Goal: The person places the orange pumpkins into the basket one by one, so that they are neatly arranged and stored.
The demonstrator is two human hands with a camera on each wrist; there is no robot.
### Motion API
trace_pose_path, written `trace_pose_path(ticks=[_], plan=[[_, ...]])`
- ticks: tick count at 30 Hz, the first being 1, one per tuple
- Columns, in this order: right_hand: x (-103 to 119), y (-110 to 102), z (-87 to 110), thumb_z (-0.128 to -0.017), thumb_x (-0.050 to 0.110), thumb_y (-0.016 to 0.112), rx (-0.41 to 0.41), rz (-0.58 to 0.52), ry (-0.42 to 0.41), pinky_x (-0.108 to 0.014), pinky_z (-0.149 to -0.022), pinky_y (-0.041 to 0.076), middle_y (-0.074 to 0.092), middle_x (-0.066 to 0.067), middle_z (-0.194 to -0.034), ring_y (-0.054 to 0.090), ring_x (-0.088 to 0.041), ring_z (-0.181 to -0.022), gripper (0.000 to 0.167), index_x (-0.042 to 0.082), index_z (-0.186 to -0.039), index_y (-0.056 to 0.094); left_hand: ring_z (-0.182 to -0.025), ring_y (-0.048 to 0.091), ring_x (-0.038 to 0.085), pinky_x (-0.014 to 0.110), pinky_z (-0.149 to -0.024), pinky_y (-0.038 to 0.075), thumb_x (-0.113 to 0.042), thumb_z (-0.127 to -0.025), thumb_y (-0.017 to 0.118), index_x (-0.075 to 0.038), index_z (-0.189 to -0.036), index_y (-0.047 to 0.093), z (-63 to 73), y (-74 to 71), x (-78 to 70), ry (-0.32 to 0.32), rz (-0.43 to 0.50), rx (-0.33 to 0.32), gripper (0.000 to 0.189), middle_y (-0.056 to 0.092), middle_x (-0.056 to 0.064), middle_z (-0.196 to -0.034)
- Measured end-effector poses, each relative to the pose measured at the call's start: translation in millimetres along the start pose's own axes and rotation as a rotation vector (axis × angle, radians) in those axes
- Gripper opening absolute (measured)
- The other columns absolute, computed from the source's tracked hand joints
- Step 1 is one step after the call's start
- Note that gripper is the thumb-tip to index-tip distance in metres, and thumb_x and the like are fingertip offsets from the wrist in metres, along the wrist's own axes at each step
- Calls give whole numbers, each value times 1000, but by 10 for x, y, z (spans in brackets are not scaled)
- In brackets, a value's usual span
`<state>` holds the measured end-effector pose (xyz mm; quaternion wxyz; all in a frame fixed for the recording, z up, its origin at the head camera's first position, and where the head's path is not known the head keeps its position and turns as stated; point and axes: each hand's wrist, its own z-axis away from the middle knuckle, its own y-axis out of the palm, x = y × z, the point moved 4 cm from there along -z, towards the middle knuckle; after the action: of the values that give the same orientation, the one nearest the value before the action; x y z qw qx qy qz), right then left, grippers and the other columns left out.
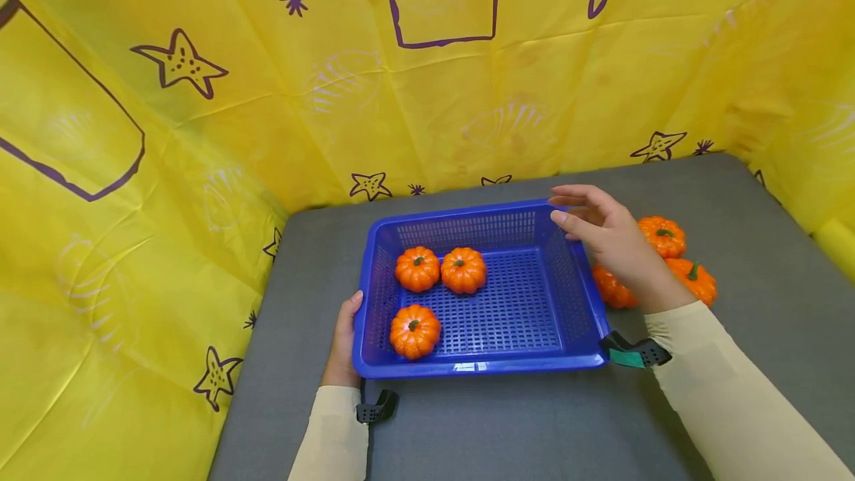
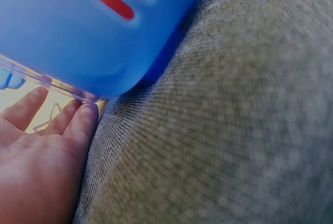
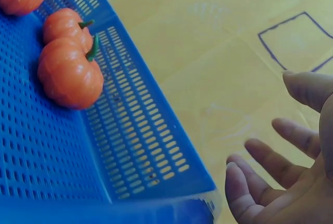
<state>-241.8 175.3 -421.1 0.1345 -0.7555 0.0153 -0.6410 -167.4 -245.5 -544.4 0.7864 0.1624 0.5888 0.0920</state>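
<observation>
A blue plastic basket point(image 1: 490, 368) with slotted walls holds three small orange pumpkins: one at the far left point(image 1: 417, 269), another beside it point(image 1: 464, 271) and one at the near left point(image 1: 414, 332). My left hand point(image 1: 346, 340) grips the basket's left rim, its thumb on top; in the left wrist view its other fingers point(image 2: 86, 120) reach up to the rim from outside. Over the far right corner, my right hand point(image 1: 601, 232) holds nothing. Its fingers are spread and loosely bent, apart from the basket wall in the right wrist view.
Right of the basket, a group of three more pumpkins point(image 1: 661, 236) sits on the grey cloth-covered table point(image 1: 454, 429), partly hidden by my right hand and wrist. A yellow patterned curtain point(image 1: 427, 110) stands along the table's back and sides.
</observation>
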Motion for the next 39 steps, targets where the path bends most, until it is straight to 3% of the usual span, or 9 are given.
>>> trace_pose_path(ticks=[14,19,26,30,36,39], plan=[[-87,-245,112,-112,26,64,-57,50,17,-20,-92,52,57,-16,-149,60,-15,-122,52,8,-160,50,-123,64,25,41,-104,53,-61,-106,42,-6,-166,37,5,-7,0,-4,-8,-16,81,60,14,-148],[-167,-315,146,-112,33,64,-79,75,71,-20,-93,51,57,-12,-150,58,-16,-125,56,11,-160,50,-121,66,25,41,-102,55,-61,-106,43,-7,-165,38,18,-18,-5,-5,-12,-33,80,62,14,-145],[-285,-419,215,-111,36,65,-109,81,115,-17,-93,48,54,-16,-153,57,-12,-126,57,9,-159,50,-122,66,25,41,-103,54,-61,-107,42,-6,-165,38,12,-9,-4,-6,-7,-13,80,61,15,-147],[-360,-484,260,-111,33,66,-130,85,103,-15,-92,49,59,-11,-147,59,-8,-122,53,11,-157,54,-124,65,26,42,-105,53,-62,-107,43,-8,-166,37,13,-10,-2,-12,-10,-9,81,59,16,-150],[-449,-545,321,-111,29,67,-139,113,78,-14,-89,50,65,8,-132,62,-7,-116,50,9,-155,56,-125,64,26,42,-105,53,-61,-107,43,-8,-167,36,10,-15,0,-5,-11,-1,81,58,16,-151],[-502,-550,333,-111,27,67,-135,110,80,-14,-90,49,65,7,-132,61,-7,-115,50,7,-155,56,-125,64,26,42,-105,53,-60,-107,42,-7,-167,36,7,-13,-2,5,-10,6,80,58,16,-151]])
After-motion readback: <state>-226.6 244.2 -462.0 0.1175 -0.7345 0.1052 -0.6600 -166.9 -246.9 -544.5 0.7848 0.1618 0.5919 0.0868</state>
